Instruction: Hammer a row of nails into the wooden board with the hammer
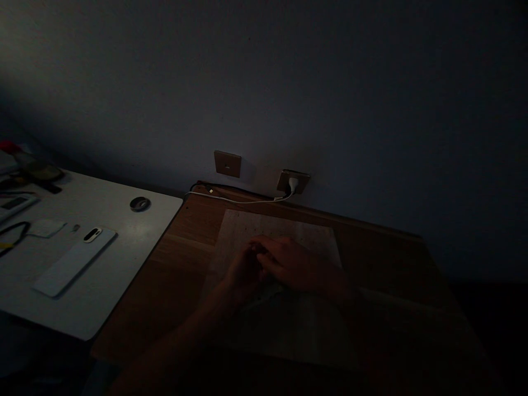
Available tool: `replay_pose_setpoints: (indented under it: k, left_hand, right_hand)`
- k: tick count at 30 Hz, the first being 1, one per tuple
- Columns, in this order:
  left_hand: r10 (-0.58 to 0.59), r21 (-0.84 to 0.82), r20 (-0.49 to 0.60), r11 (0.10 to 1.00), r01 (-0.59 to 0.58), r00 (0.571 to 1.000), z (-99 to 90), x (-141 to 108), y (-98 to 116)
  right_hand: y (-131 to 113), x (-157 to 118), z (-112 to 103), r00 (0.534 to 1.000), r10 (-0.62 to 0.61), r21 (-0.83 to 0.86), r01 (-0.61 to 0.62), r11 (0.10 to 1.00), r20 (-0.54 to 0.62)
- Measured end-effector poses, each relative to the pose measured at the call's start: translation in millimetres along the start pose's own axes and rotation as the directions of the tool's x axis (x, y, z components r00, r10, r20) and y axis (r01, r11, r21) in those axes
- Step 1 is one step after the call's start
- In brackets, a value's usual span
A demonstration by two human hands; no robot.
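In dim light, both hands meet over a pale flat sheet or board (322, 234) on the wooden table (185, 275). My left hand (243, 270) is curled, its palm turned inward. From the right, my right hand (291, 263) reaches across, with its fingers bent together against the left fingertips. Whatever they may pinch between them is hidden or too small to make out. Small dark specks dot the sheet just beyond the fingers. Below the hands, a dark uneven edge or shape shows on the sheet, too dim to name.
A white table (115, 187) adjoins on the left, bearing a white phone (74, 267), a roll of tape (139, 204) and a bottle (41, 168). Behind, a plug (293, 184) sits in a wall socket. Its white cable (243, 202) runs along the wooden table's back edge.
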State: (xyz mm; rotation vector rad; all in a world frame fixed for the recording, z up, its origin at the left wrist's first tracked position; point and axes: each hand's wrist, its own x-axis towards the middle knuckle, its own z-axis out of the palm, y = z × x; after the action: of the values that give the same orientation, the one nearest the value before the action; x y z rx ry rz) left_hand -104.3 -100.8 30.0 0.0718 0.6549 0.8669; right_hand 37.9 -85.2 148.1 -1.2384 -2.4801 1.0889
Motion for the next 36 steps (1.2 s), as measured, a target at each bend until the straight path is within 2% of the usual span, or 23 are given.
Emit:
replay_pose_setpoints:
  k: [3,5,8,10,13,15,17,19,22,24,28,33,36]
  left_hand:
    - [-0.033,-0.117,-0.038,0.993,0.028,0.999,9.2,-4.9,8.7]
    - [-0.033,-0.134,-0.025,0.991,0.029,0.999,17.4,-8.6,16.4]
    - [-0.088,-0.123,0.019,0.988,0.089,0.996,30.6,-14.3,19.5]
    - [-0.093,-0.123,0.033,0.988,0.097,0.995,37.9,-17.5,13.6]
    - [-0.119,-0.049,0.041,0.991,0.121,0.992,44.1,-20.2,0.3]
    - [-0.11,0.117,0.048,0.988,0.104,0.993,45.2,-19.3,-4.1]
    - [-0.008,0.281,0.057,0.96,-0.008,0.998,44.6,-15.0,-2.3]
    - [0.099,0.392,0.067,0.913,-0.117,0.993,42.7,-6.8,3.0]
    - [0.177,0.53,0.051,0.829,-0.177,0.983,37.7,10.9,8.1]
    - [0.249,0.639,0.058,0.735,-0.228,0.967,34.1,22.7,6.2]
    - [0.314,0.797,0.134,0.529,-0.291,0.94,29.5,31.5,-3.3]
    - [0.282,0.86,0.254,0.372,-0.349,0.925,28.1,2.2,-4.0]
    - [0.262,0.881,0.363,0.217,-0.421,0.894,18.4,-25.9,3.3]
  right_hand:
    - [7.5,-20.9,-3.0,0.978,0.045,0.198,-0.004,0.98,-0.202]
    - [17.1,-37.8,-1.3,0.942,0.124,0.318,-0.02,0.948,-0.311]
    - [36.1,-65.2,8.4,0.876,0.256,0.47,-0.038,0.882,-0.409]
    - [49.8,-83.6,18.6,0.817,0.345,0.547,-0.044,0.836,-0.462]
    - [68.6,-109.7,34.8,0.689,0.468,0.622,-0.032,0.783,-0.553]
    - [77.5,-125.4,44.0,0.608,0.535,0.644,-0.051,0.764,-0.587]
    - [82.1,-138.7,51.4,0.555,0.596,0.66,-0.108,0.743,-0.58]
    - [83.0,-148.6,57.5,0.522,0.64,0.676,-0.153,0.721,-0.564]
    - [81.6,-155.0,66.3,0.472,0.682,0.705,-0.163,0.69,-0.558]
    - [80.4,-153.7,72.3,0.439,0.7,0.724,-0.146,0.674,-0.563]
    - [77.1,-145.3,82.4,0.442,0.714,0.752,-0.124,0.647,-0.542]
    - [77.6,-148.0,88.5,0.413,0.74,0.769,-0.133,0.625,-0.53]
    - [86.9,-161.0,89.2,0.378,0.751,0.743,-0.201,0.638,-0.542]
